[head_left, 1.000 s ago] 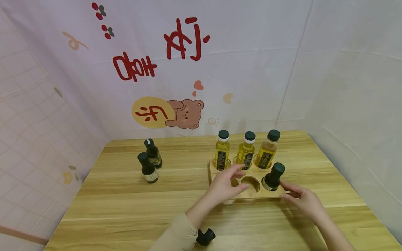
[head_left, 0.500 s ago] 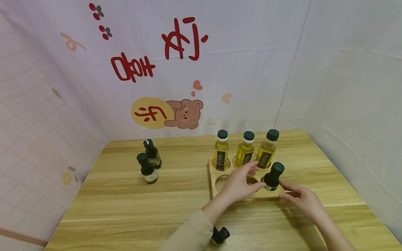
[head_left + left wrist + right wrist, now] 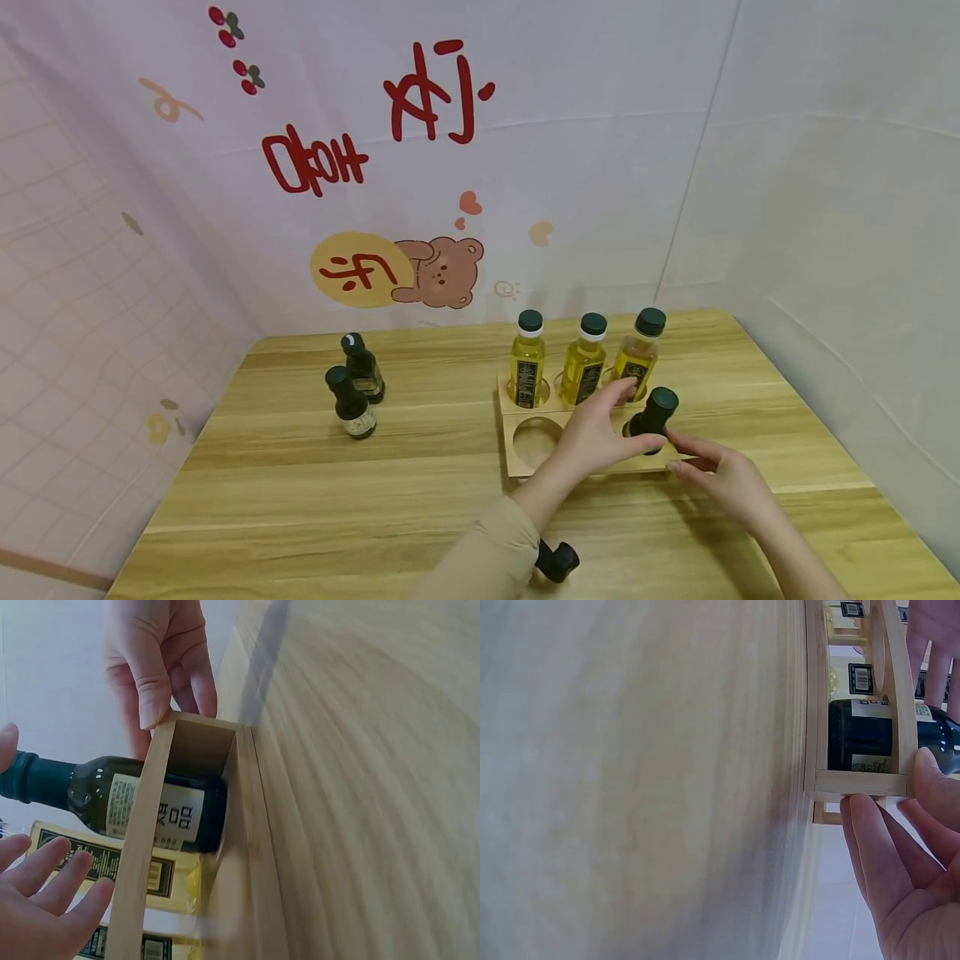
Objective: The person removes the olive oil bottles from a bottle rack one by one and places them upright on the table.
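A dark green bottle [image 3: 662, 408] stands upright in the front-right opening of a wooden rack [image 3: 133, 892], its base down by the lower board; the round cut-out encircles its body, which probably keeps it from tipping. The left hand [image 3: 596, 433] is spread beside it, thumb and fingers apart on either side of the neck; the left wrist view shows the fingers loose rather than wrapped round the glass, though whether the thumb touches the cap area is hard to tell. The right hand [image 3: 723, 479] pinches the rack's right end, thumb on the upper board and fingers against the end piece, a hold that seems meant to steady the frame. The front-left opening [image 3: 536, 442] has no bottle in it; the middle one lies behind the left hand. In the rear row, a left oil bottle [image 3: 527, 367], a middle oil bottle [image 3: 583, 367] and a right oil bottle [image 3: 637, 354] each sit in an opening. Well to the left, a nearer dark bottle [image 3: 352, 408] and a farther dark bottle [image 3: 364, 371] stand close together on the table [image 3: 420, 500], with nothing but their own bases supporting them. Behind hangs a printed cloth [image 3: 600, 167] with a bear [image 3: 450, 271].
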Demonstrator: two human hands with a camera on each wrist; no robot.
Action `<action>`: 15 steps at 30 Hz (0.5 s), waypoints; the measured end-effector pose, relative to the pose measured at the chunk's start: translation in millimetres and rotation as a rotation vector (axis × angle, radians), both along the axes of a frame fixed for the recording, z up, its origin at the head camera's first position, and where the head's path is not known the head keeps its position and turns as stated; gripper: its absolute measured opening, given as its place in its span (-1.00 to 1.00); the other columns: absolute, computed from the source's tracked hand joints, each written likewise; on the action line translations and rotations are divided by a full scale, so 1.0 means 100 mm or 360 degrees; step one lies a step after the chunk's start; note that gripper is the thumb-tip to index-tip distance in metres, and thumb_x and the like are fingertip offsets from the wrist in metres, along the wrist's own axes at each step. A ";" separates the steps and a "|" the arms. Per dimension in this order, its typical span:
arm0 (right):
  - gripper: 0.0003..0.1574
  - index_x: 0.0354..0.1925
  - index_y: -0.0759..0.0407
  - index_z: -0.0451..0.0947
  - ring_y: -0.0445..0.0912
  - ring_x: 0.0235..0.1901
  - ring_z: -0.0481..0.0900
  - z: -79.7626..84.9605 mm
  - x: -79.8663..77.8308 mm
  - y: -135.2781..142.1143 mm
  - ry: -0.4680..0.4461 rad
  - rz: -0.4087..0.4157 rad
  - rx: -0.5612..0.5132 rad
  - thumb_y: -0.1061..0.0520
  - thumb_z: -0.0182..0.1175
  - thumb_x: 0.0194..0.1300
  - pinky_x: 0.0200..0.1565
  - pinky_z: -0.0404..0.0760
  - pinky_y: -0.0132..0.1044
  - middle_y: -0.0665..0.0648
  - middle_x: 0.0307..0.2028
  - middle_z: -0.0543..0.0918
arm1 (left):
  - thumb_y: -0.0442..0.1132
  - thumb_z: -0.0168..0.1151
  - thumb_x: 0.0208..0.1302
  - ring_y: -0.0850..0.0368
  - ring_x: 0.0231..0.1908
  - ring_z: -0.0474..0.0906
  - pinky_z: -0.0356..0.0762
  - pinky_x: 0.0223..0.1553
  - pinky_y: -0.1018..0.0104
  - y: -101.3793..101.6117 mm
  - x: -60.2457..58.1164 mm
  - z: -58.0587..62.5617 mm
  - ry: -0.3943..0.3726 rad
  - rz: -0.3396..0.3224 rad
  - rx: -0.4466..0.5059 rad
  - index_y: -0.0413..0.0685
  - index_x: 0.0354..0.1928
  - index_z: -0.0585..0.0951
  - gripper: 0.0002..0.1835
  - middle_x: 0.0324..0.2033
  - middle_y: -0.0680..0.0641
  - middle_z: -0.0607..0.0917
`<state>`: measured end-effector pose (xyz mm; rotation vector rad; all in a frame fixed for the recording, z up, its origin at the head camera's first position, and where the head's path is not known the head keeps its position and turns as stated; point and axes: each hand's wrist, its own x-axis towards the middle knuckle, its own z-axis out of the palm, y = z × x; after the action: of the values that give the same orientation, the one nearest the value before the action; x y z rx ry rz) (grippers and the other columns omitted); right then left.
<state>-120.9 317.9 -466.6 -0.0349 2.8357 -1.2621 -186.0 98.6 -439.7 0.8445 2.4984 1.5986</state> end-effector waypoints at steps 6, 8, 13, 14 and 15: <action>-0.35 0.24 0.34 0.51 -0.15 -0.15 0.68 -0.02 0.01 0.00 0.0047 -0.0007 0.0026 0.03 0.36 0.29 -0.24 0.63 -0.36 0.36 0.11 0.60 | 0.10 0.48 0.12 0.26 0.22 0.44 0.46 0.14 0.26 0.09 0.01 -0.02 -0.0069 0.0011 0.0103 0.19 0.44 0.35 -0.15 0.23 0.17 0.54; -0.35 0.22 0.35 0.53 -0.20 -0.16 0.67 -0.02 0.01 0.00 0.0064 -0.0010 0.0028 0.02 0.36 0.29 -0.24 0.62 -0.37 0.35 0.11 0.61 | 0.08 0.48 0.13 0.28 0.21 0.44 0.47 0.13 0.26 0.11 0.01 -0.02 -0.0078 0.0008 0.0134 0.20 0.43 0.36 -0.18 0.22 0.17 0.55; -0.34 0.22 0.35 0.53 -0.27 -0.20 0.66 -0.02 0.01 0.00 0.0087 -0.0004 0.0010 0.02 0.37 0.28 -0.25 0.63 -0.37 0.33 0.10 0.62 | 0.03 0.47 0.17 0.29 0.17 0.48 0.49 0.10 0.29 0.14 -0.02 -0.02 -0.0044 -0.0014 0.0171 0.18 0.42 0.39 -0.23 0.17 0.18 0.60; -0.34 0.23 0.34 0.52 -0.26 -0.21 0.67 -0.02 0.01 0.00 0.0079 -0.0004 0.0002 0.01 0.36 0.28 -0.26 0.63 -0.37 0.33 0.08 0.63 | 0.02 0.46 0.18 0.30 0.17 0.49 0.49 0.09 0.30 0.15 -0.03 -0.01 -0.0036 -0.0020 0.0174 0.19 0.41 0.39 -0.24 0.16 0.17 0.61; -0.33 0.25 0.33 0.51 -0.26 -0.22 0.67 -0.02 0.01 0.00 0.0066 0.0000 -0.0001 0.01 0.36 0.29 -0.26 0.62 -0.36 0.32 0.08 0.64 | 0.00 0.45 0.19 0.30 0.16 0.49 0.50 0.08 0.32 0.15 -0.03 -0.01 -0.0030 -0.0026 0.0177 0.19 0.41 0.39 -0.26 0.14 0.17 0.62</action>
<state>-120.1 317.8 -468.1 -0.0623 2.8703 -1.2770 -188.8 113.9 -440.8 0.8552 2.4028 1.7457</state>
